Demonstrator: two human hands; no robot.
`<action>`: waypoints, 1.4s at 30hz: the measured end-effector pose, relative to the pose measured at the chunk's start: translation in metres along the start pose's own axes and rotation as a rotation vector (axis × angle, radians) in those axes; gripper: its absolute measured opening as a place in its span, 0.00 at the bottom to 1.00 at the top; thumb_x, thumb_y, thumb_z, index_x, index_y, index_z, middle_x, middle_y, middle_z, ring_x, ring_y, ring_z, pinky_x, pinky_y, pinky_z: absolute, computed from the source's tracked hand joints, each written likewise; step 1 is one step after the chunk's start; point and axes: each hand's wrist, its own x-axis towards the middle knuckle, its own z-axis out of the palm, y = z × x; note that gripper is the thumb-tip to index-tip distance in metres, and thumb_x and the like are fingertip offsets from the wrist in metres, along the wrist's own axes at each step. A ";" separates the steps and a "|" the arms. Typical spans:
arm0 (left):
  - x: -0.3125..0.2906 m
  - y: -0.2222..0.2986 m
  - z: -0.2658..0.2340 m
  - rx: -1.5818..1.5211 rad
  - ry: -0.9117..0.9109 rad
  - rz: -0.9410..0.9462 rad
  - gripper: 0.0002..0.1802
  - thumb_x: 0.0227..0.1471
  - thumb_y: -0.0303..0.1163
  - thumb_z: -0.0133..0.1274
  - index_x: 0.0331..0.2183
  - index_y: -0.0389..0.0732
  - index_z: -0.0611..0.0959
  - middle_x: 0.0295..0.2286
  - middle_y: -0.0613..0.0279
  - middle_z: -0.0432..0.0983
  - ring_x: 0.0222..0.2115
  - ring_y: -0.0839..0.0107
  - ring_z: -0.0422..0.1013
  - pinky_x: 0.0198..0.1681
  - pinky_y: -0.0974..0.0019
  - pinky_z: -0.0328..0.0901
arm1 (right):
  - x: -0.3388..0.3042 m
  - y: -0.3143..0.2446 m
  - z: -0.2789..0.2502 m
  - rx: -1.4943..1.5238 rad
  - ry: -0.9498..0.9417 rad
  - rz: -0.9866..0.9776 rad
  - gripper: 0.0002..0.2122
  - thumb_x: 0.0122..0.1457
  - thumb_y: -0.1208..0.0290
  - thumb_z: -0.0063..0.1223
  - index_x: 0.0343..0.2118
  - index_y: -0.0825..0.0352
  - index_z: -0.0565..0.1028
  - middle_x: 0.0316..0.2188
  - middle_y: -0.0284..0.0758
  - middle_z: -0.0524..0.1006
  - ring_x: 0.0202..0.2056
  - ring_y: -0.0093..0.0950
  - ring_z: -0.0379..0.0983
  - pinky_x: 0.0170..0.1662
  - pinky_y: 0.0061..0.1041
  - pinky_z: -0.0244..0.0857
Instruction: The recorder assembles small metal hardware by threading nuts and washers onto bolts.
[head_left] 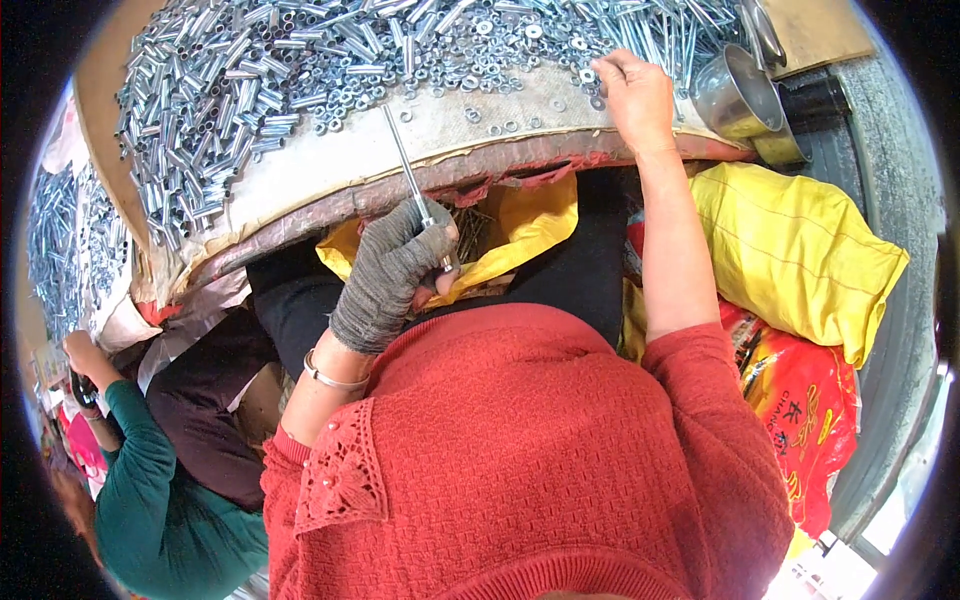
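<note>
My left hand, in a grey knitted glove, grips a long metal bolt near its lower end; the shaft points up over the table's edge. My right hand is bare and reaches onto the worktable, its fingers pinched over small nuts and washers. Whether it holds one I cannot tell. Short metal sleeves lie heaped at the left of the table, and long bolts are piled at the far right.
A metal cup stands right of my right hand. A yellow sack and a red printed bag lie at my right. A yellow bag hangs under the table edge. Another person in a green sleeve works at my left.
</note>
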 end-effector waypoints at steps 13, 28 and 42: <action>-0.006 0.006 0.006 0.059 0.035 0.014 0.11 0.52 0.40 0.51 0.26 0.43 0.73 0.14 0.69 0.68 0.10 0.85 0.56 0.13 0.79 0.48 | -0.024 -0.036 0.007 -0.266 -0.243 -0.286 0.10 0.53 0.68 0.50 0.32 0.70 0.70 0.27 0.50 0.75 0.35 0.48 0.72 0.38 0.43 0.65; 0.001 -0.016 -0.007 1.444 0.186 0.292 0.11 0.50 0.40 0.50 0.30 0.43 0.75 0.17 0.52 0.73 0.21 0.51 0.71 0.24 0.53 0.64 | -0.068 -0.079 -0.020 0.797 -0.645 -0.084 0.08 0.59 0.65 0.50 0.31 0.65 0.75 0.17 0.24 0.70 0.18 0.11 0.67 0.18 0.11 0.59; 0.002 -0.023 -0.024 1.357 0.260 0.613 0.06 0.49 0.34 0.52 0.27 0.41 0.76 0.22 0.54 0.73 0.21 0.53 0.71 0.23 0.57 0.63 | -0.064 -0.092 -0.004 1.246 -1.060 0.203 0.10 0.59 0.64 0.51 0.33 0.66 0.76 0.15 0.25 0.69 0.16 0.14 0.66 0.15 0.12 0.57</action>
